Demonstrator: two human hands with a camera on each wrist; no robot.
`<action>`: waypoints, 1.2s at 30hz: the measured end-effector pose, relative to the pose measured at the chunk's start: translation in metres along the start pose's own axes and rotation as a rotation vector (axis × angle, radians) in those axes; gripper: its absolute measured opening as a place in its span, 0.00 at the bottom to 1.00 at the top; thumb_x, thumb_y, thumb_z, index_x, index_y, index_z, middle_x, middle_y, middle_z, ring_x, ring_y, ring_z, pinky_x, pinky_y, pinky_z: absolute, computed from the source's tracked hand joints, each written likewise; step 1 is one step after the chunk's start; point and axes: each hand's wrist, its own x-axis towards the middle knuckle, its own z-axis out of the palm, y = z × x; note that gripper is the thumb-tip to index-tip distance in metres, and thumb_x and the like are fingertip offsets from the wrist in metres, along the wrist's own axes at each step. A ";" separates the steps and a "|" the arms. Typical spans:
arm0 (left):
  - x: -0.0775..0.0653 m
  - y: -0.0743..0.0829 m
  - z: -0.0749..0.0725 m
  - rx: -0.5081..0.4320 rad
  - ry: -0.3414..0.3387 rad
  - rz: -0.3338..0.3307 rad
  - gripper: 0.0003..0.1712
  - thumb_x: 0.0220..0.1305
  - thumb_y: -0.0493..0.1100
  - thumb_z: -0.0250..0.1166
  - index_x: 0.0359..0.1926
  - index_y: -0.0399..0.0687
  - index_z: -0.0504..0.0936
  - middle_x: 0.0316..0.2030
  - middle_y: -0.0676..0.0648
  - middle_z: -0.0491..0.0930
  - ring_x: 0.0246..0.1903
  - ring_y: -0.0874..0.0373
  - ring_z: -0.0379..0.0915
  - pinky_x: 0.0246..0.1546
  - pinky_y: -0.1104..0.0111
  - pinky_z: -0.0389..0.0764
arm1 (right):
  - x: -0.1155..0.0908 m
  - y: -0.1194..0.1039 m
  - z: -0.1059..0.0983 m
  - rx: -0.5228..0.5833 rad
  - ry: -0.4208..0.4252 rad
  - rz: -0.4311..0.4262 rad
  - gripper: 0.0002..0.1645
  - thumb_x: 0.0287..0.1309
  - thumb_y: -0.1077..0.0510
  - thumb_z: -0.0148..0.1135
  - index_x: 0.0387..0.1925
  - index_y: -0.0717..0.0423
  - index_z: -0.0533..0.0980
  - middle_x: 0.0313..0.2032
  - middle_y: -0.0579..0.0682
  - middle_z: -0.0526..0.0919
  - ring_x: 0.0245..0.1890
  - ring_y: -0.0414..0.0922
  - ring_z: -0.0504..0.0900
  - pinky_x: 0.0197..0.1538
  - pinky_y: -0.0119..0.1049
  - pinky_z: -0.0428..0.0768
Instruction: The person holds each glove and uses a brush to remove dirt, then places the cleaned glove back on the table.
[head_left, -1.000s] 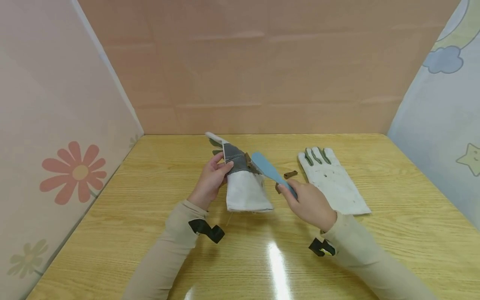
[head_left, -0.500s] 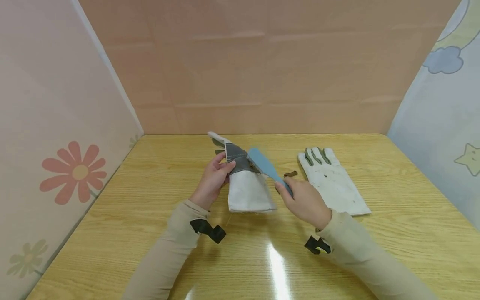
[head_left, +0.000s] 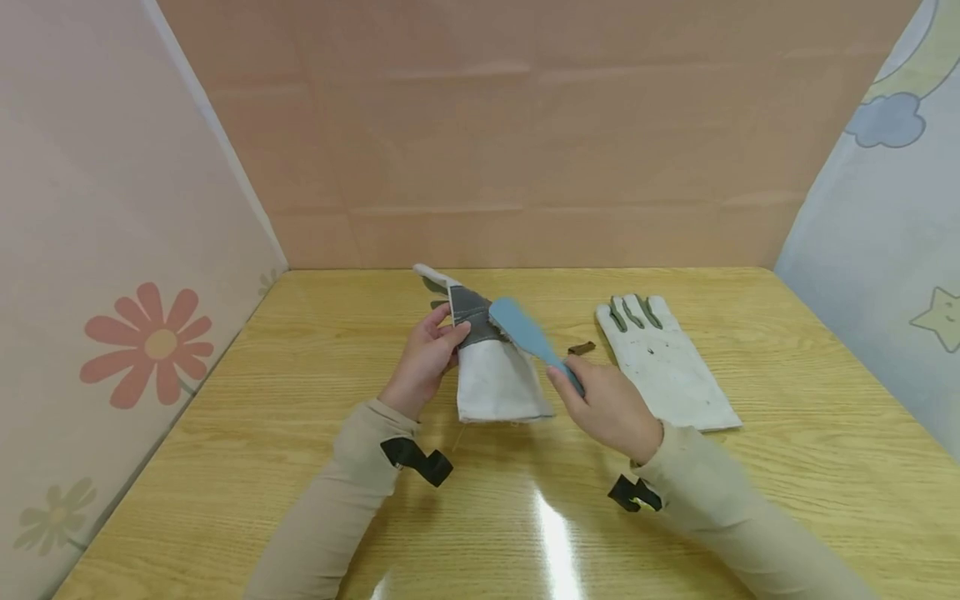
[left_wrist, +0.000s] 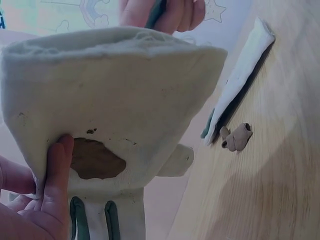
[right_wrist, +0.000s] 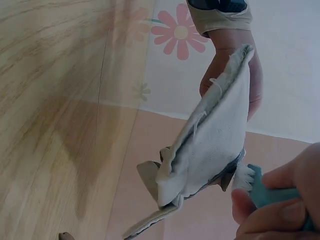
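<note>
Mid-frame we've got the left hand [head_left: 423, 358] pinching a grey-and-white glove [head_left: 495, 375] up off the bench [head_left: 247, 408], cuff [head_left: 501, 407] toward the bottom. The right hand [head_left: 611, 407] is curled round a blue brush [head_left: 521, 327], bristles [right_wrist: 243, 177] right up against the glove's right edge. Another glove [head_left: 675, 371] lies flat right of centre, brown clumps [left_wrist: 239, 138] near it, and our left wrist cam shows a brown patch [left_wrist: 100, 160] on the held one.

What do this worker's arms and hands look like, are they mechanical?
No, they are a person's. The left sleeve and right sleeve are long, plain beige and slightly wrinkled. A left black strap and right black strap jut out near the cuffs. The left hand and right hand are bare, with no gloves worn.
</note>
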 end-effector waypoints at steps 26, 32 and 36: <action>0.001 -0.004 -0.003 -0.027 0.026 0.001 0.23 0.69 0.36 0.52 0.64 0.49 0.67 0.41 0.44 0.81 0.26 0.68 0.77 0.28 0.76 0.75 | -0.005 0.006 0.005 -0.019 -0.005 0.021 0.19 0.70 0.53 0.46 0.21 0.53 0.65 0.13 0.41 0.55 0.11 0.32 0.49 0.17 0.27 0.55; 0.002 -0.004 -0.006 -0.032 0.033 -0.001 0.23 0.68 0.36 0.52 0.63 0.47 0.67 0.34 0.51 0.81 0.25 0.68 0.77 0.27 0.76 0.75 | -0.009 0.012 0.001 -0.049 0.027 0.017 0.17 0.68 0.56 0.49 0.21 0.54 0.66 0.13 0.40 0.54 0.11 0.31 0.49 0.17 0.25 0.54; 0.002 -0.005 -0.004 -0.022 0.020 0.001 0.23 0.69 0.36 0.52 0.64 0.48 0.67 0.41 0.43 0.82 0.26 0.68 0.78 0.28 0.75 0.76 | -0.005 0.010 -0.001 -0.005 0.066 -0.005 0.16 0.69 0.56 0.47 0.24 0.56 0.69 0.12 0.41 0.55 0.11 0.30 0.48 0.16 0.26 0.55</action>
